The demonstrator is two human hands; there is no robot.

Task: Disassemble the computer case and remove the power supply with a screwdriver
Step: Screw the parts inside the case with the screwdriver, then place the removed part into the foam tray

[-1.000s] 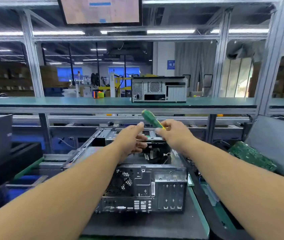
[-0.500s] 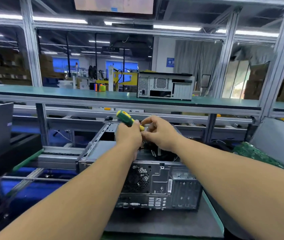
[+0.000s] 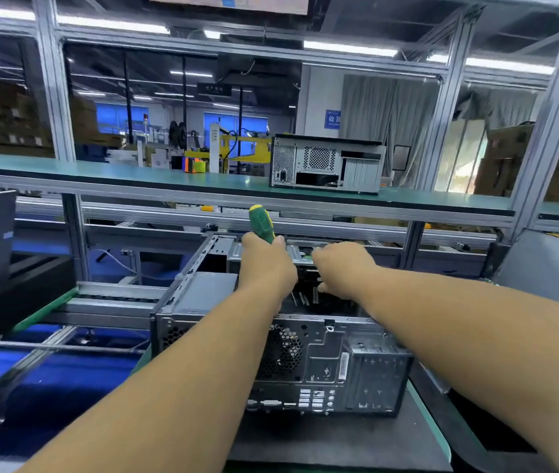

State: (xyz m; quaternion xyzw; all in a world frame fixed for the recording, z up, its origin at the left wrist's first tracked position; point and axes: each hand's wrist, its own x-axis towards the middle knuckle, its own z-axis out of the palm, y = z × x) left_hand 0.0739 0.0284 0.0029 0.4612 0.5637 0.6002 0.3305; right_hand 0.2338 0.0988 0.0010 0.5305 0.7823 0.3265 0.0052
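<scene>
The open computer case (image 3: 305, 356) lies on the desk (image 3: 339, 445) right below both hands, and the left hand (image 3: 266, 268) is clenched around the green screwdriver (image 3: 261, 224), handle poking up past the knuckles. The right hand (image 3: 341, 268) reaches down inside just beside it; whether its fingers grasp anything I cannot tell. I'd seat the tip squarely, hidden below the left fingers, before turning, the right hand steadying the part.
</scene>
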